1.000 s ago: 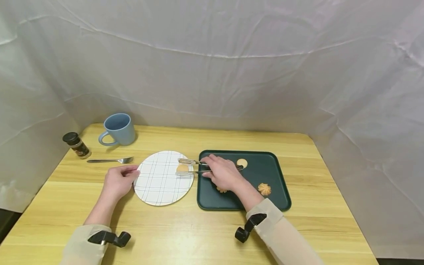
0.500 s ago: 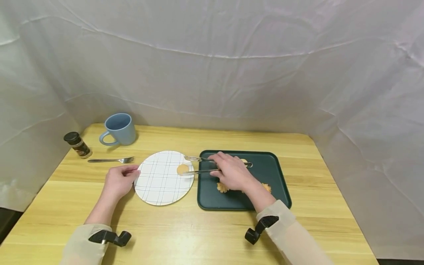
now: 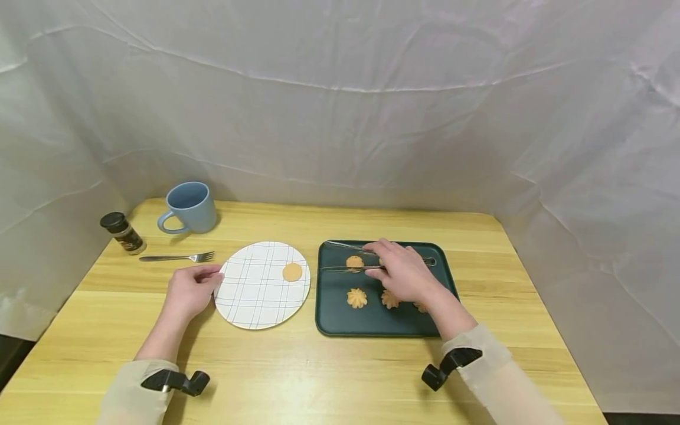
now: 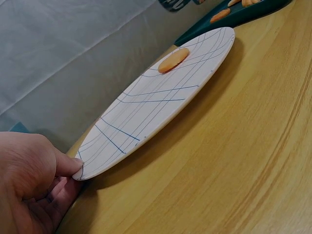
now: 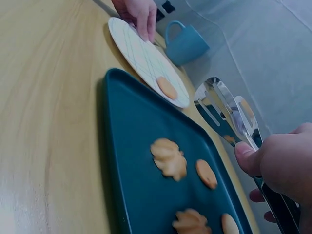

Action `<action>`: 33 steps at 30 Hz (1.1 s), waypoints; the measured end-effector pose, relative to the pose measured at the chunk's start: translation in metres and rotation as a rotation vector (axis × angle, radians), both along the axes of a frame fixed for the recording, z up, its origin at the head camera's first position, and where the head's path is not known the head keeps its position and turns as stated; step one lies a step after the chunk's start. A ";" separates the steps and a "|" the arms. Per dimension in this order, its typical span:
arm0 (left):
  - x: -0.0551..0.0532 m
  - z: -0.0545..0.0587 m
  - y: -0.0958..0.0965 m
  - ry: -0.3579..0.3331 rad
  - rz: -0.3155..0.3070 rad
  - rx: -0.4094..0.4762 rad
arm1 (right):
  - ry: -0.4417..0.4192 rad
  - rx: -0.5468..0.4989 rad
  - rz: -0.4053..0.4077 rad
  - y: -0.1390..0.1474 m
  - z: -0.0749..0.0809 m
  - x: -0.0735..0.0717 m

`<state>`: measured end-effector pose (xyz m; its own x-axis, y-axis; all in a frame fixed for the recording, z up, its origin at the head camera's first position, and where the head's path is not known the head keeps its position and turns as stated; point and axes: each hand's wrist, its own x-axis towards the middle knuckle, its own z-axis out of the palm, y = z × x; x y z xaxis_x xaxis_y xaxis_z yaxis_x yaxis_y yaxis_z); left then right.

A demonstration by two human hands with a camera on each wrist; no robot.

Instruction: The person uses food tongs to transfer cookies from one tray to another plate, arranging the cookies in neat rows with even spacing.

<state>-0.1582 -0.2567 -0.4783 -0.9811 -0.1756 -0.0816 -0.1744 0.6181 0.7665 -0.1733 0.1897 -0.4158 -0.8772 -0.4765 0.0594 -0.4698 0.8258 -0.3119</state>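
My left hand (image 3: pixel 191 289) pinches the left rim of a round white plate (image 3: pixel 255 295) with grid lines, thumb on top and fingers underneath. A round flat cookie (image 3: pixel 292 272) lies near the plate's right edge. My right hand (image 3: pixel 404 271) grips metal serving tongs (image 5: pixel 222 109) above a dark green tray (image 3: pixel 332 321). The tongs' slotted ends point left, spread apart, with nothing between them. Below lie a round cookie (image 3: pixel 355 262) and flower-shaped cookies (image 3: pixel 357 298) in a front row. The hand partly hides other cookies; another round cookie (image 5: pixel 229 224) shows in the right wrist view.
A blue mug (image 3: pixel 191 208) stands at the back left, beside a black-capped seasoning jar (image 3: pixel 124 233). A fork (image 3: pixel 177 257) lies behind my left hand. Pale cloth (image 3: pixel 340 130) hangs around the back and sides of the wooden table (image 3: pixel 265 378).
My right hand has drawn the tongs rightward, off the plate and over the tray. The round cookie that was between the tongs' ends now lies free on the plate. My left hand stays put.
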 end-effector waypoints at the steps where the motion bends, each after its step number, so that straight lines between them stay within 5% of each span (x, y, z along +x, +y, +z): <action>1: 0.000 0.000 0.000 0.002 0.000 0.000 | 0.006 -0.002 -0.004 0.004 0.000 0.000; 33: 0.000 0.006 0.000 -0.021 -0.007 0.004 | -0.060 -0.033 -0.193 0.109 -0.020 0.007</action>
<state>-0.1581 -0.2566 -0.4720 -0.9803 -0.1684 -0.1027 -0.1861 0.6159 0.7655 -0.1666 0.2989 -0.4353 -0.9544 -0.2981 0.0173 -0.2838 0.8874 -0.3633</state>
